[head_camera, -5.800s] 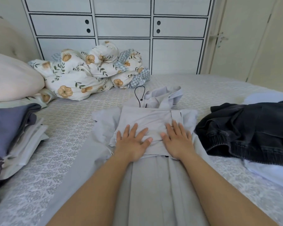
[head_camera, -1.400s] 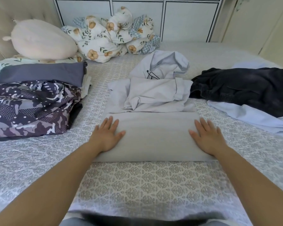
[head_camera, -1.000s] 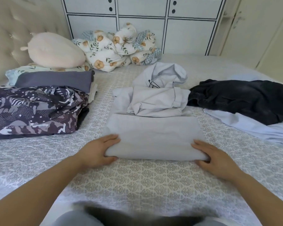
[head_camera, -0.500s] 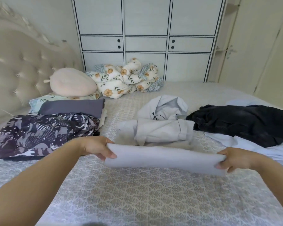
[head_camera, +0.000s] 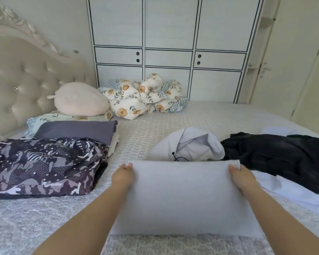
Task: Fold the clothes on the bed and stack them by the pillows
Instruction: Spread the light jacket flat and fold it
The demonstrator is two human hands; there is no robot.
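- White wardrobe doors [head_camera: 169,52] with black lines filled the wall behind the bed [head_camera: 155,129], which wore a pale patterned cover.
- Both hands held up a light grey hoodie [head_camera: 184,196], its lower part folded into a flat panel and raised above the cover near the bed's front edge.
- Left hand [head_camera: 122,176] gripped the panel's upper left corner, fingers tucked behind the fabric and thumb on the front.
- Right hand [head_camera: 242,178] gripped the upper right corner the same way, thumb in front and fingers hidden behind.
- Beyond the panel's top edge lay the hood [head_camera: 195,142] of the grey garment, with a black drawstring showing.
- Right of the hoodie a black garment [head_camera: 284,157] sprawled unfolded over a pale blue one [head_camera: 291,192].
- Left of the hoodie sat the folded stack: a camouflage-print piece [head_camera: 42,164] nearest, a dark grey folded piece [head_camera: 77,129] behind it.
- Farther back from the stack, by the tufted headboard [head_camera: 24,83], rested a round pink cushion [head_camera: 80,99] on a floral pillow [head_camera: 50,118].
- A bunched floral duvet [head_camera: 142,96] lay against the wardrobe.
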